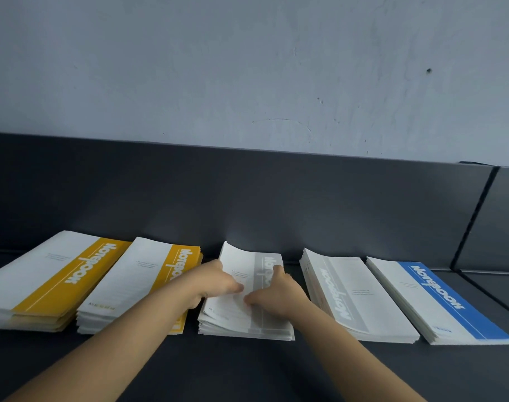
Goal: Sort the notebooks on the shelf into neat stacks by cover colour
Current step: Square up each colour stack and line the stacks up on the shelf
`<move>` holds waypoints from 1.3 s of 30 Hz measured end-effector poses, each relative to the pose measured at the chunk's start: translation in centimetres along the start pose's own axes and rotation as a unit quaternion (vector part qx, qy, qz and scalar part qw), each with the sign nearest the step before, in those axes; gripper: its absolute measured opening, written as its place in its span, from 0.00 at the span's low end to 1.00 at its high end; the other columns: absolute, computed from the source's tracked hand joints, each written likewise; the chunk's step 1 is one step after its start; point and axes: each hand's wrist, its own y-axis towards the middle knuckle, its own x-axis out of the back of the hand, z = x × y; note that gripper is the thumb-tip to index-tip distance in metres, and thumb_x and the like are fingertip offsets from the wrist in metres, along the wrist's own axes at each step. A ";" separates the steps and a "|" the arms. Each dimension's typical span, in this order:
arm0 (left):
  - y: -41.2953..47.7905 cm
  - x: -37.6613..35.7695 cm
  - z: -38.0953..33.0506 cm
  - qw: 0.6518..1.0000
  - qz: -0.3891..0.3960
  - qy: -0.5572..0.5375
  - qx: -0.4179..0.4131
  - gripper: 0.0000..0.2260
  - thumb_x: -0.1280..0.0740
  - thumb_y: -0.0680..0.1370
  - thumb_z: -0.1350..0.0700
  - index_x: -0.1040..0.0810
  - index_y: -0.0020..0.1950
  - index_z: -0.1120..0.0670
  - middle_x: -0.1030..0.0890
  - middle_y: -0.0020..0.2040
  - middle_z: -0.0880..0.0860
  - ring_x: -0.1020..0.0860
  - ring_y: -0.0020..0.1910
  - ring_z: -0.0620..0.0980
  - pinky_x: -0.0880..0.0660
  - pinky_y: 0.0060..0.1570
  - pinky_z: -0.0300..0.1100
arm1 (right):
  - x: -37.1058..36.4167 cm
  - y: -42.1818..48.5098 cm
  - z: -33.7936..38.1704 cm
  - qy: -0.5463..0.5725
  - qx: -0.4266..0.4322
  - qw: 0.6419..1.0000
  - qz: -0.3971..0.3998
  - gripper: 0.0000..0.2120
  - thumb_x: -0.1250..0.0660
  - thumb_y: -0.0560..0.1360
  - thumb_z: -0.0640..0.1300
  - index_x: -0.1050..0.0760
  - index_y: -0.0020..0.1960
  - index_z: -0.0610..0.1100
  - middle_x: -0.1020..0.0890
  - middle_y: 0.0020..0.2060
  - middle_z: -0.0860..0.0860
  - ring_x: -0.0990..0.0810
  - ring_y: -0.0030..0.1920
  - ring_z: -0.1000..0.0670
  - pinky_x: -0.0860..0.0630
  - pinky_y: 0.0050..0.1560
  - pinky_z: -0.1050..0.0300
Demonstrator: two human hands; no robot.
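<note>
Plainly, two yellow stacks (48,281) lie left of our fingers, with a second grey stack (363,300) and a blue stack (439,297) to their right. All rest on a dark shelf (247,369) with a dark back panel (247,198) under a pale wall (247,68). Our left hand (215,282) curls its fingers (237,287) over the left edge of the middle grey stack (247,324), whose far corner is lifted. Our right hand (279,295) lays its fingers (252,299) pressed together on the cover.

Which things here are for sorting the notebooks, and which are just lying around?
For the job: left yellow stack, second yellow stack, middle grey stack, right grey stack, blue stack, the shelf under them, left hand and right hand on the middle grey stack.
Just there: back panel, wall.
</note>
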 end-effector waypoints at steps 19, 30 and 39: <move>1.3 -11.0 -8.9 0.984 0.026 -0.022 -0.177 0.12 0.41 0.71 0.54 0.22 0.50 0.55 0.18 0.47 0.52 0.21 0.48 0.52 0.25 0.49 0.47 | 6.6 -0.3 -7.4 -0.268 0.051 0.959 -0.078 0.12 0.47 0.80 0.40 0.26 0.56 0.40 0.21 0.58 0.44 0.23 0.57 0.43 0.36 0.44 0.59; 0.5 -8.2 -8.5 0.936 -0.051 -0.315 -0.148 0.13 0.34 0.68 0.74 0.20 0.48 0.61 0.16 0.46 0.62 0.20 0.41 0.52 0.24 0.45 0.44 | 6.9 1.3 -6.6 -0.063 0.058 0.994 -0.069 0.20 0.48 0.80 0.42 0.28 0.67 0.54 0.28 0.68 0.51 0.34 0.70 0.44 0.42 0.71 0.39; -1.3 1.3 -2.2 0.973 -0.110 -0.137 -0.149 0.18 0.32 0.70 0.69 0.23 0.57 0.53 0.20 0.55 0.48 0.21 0.53 0.49 0.23 0.49 0.42 | 4.2 1.1 -3.9 -0.162 0.092 0.977 -0.108 0.19 0.41 0.76 0.54 0.31 0.63 0.46 0.25 0.57 0.48 0.30 0.62 0.44 0.34 0.64 0.45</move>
